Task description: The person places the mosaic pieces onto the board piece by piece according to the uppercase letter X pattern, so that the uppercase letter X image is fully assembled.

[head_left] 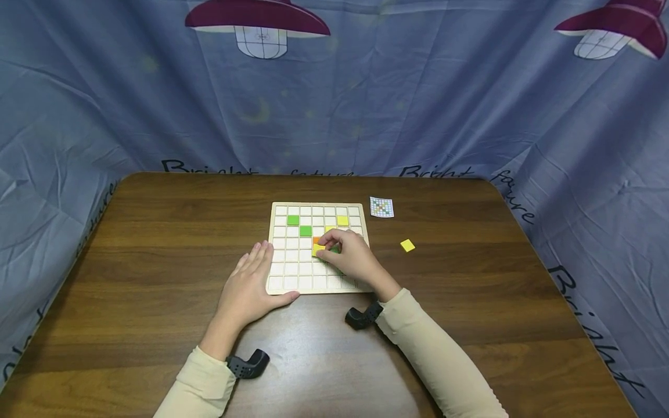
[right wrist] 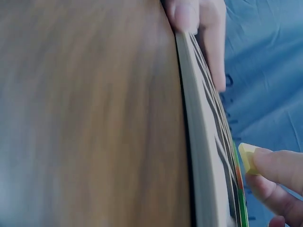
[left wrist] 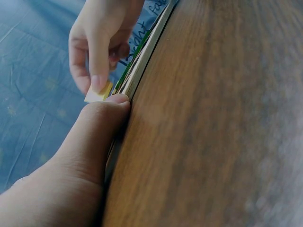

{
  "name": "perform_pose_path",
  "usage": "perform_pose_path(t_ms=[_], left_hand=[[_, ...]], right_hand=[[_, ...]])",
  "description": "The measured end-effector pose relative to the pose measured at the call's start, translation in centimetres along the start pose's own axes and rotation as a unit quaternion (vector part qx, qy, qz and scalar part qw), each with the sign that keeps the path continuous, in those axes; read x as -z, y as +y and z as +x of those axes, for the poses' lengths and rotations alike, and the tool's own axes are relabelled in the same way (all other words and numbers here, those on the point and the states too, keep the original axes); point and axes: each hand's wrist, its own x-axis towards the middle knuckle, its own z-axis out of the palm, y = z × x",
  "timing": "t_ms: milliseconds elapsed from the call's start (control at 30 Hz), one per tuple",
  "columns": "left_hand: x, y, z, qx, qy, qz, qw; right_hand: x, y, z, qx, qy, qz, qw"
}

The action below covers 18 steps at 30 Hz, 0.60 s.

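Observation:
A square grid board [head_left: 290, 270] lies on the table, its cells pale. Green tiles [head_left: 292, 220], a yellow tile [head_left: 342, 220] and an orange tile [head_left: 316, 240] sit in some cells, a few partly hidden by the right hand. My right hand [head_left: 358, 255] pinches a small yellow square tile [head_left: 317, 249] between thumb and forefinger, close over the middle of the board; in the right wrist view this tile [right wrist: 247, 158] is tilted. Along the board's left edge rests my left hand [head_left: 248, 290], fingers straight, its thumb [left wrist: 116, 100] against the front edge.
On the wooden table [head_left: 198, 215], a loose yellow tile [head_left: 407, 245] lies right of the board. Behind it is a small card [head_left: 381, 207] printed with a coloured grid. A blue curtain [head_left: 366, 104] surrounds the table's back and sides.

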Motion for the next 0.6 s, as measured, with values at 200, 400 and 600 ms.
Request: perform_pose_path(t_ms=[200,400,600], left_hand=[[0.1,-0.1,0.1,0.000,-0.001,0.004,1.0000],[0.1,-0.1,0.1,0.000,-0.009,0.003,1.0000],[0.1,-0.1,0.1,0.004,-0.014,0.003,0.9999]], right_hand=[[-1.5,-1.2,0.6,0.016,-0.006,-0.006,0.9998],[-2.2,-1.1,0.9,0.035,-0.003,-0.041,0.9985],[-2.2,-1.0,0.6,0.039,-0.004,-0.064,0.9971]])
